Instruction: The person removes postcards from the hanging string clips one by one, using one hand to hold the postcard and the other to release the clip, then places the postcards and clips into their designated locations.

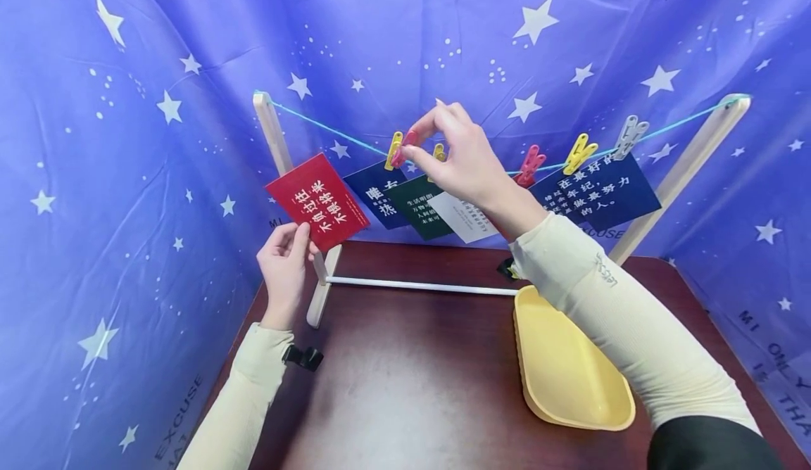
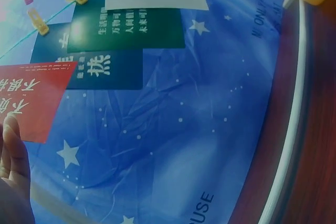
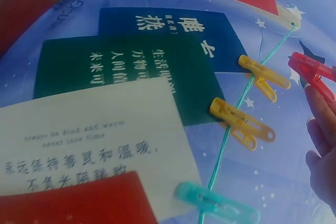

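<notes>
A red card (image 1: 317, 201) with white writing is pinched at its lower edge between the thumb and fingers of my left hand (image 1: 280, 266). It is held up near the left end of a teal string (image 1: 323, 126). My right hand (image 1: 461, 157) pinches a red clothespin (image 3: 310, 66) above the string. Yellow clothespins fasten a blue card (image 3: 215, 27) and a green card (image 3: 63, 69) to it. A teal clothespin (image 3: 215, 203) is on the white card (image 3: 89, 124). Further right, a yellow clothespin (image 1: 579, 155) and a grey clothespin (image 1: 630, 137) are by dark blue cards (image 1: 608, 199).
The string runs between a left wooden post (image 1: 271, 132) and a right wooden post (image 1: 690, 167). A white rod (image 1: 418, 286) crosses low between them. A yellow bin (image 1: 570, 364) stands on the dark table (image 1: 405, 385), under my right forearm. Starry blue curtains surround it.
</notes>
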`<state>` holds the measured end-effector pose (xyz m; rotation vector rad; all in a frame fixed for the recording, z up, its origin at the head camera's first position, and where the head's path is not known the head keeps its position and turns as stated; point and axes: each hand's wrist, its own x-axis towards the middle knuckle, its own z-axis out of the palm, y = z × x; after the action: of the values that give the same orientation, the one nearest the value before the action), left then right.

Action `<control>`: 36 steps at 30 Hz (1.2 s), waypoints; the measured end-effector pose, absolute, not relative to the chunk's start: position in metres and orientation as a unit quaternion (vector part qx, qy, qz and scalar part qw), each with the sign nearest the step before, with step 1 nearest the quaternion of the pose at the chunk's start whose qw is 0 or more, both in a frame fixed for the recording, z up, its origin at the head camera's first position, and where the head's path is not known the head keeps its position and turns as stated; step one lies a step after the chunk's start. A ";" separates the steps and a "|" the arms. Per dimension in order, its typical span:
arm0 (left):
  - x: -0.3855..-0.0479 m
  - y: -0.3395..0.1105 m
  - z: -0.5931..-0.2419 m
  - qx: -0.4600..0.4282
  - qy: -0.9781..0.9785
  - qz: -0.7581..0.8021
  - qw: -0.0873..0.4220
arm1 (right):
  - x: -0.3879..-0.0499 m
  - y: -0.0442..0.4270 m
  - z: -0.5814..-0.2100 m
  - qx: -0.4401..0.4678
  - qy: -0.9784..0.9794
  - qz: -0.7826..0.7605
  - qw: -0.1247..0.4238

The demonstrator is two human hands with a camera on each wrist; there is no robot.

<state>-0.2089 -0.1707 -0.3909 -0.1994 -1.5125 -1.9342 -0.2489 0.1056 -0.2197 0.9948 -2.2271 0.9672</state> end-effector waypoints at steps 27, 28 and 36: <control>-0.190 -0.149 -0.392 -0.101 -0.583 -0.761 0.267 | -0.224 0.145 -0.245 0.354 -0.841 0.331 0.241; -0.189 -0.148 -0.392 -0.100 -0.585 -0.760 0.266 | -0.223 0.147 -0.246 0.349 -0.845 0.331 0.236; -0.186 -0.144 -0.399 -0.085 -0.603 -0.751 0.255 | -0.215 0.160 -0.259 0.335 -0.860 0.309 0.229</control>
<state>-0.1856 -0.1440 -0.3988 -0.2299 -1.6383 -2.0402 -0.2155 0.1602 -0.2588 0.9217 -2.3672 0.8496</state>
